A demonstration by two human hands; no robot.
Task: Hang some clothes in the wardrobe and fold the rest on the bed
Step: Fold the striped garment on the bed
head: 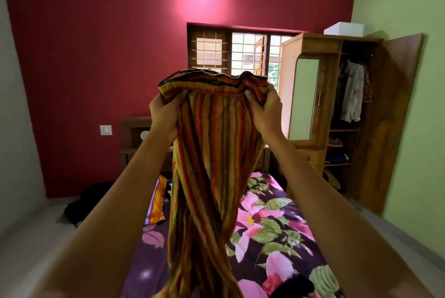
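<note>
You held both arms stretched forward and raised, your left hand [165, 107] curled tight round the left end of the gathered waistband and your right hand [264, 106] pinching its right end. The striped garment [212, 153] hung between them above the bed [277, 225], twisting as it fell and hiding the middle of the floral sheet and part of the headboard. An orange pillow [156, 201] lay near the bed's left edge, and a dark cloth [297, 284] near its front edge. Beyond the bed's far right corner the wardrobe [310, 105] stood with one door open and hanging clothes [352, 93] inside; a dark heap [81, 201] lay on the floor to the left
</note>
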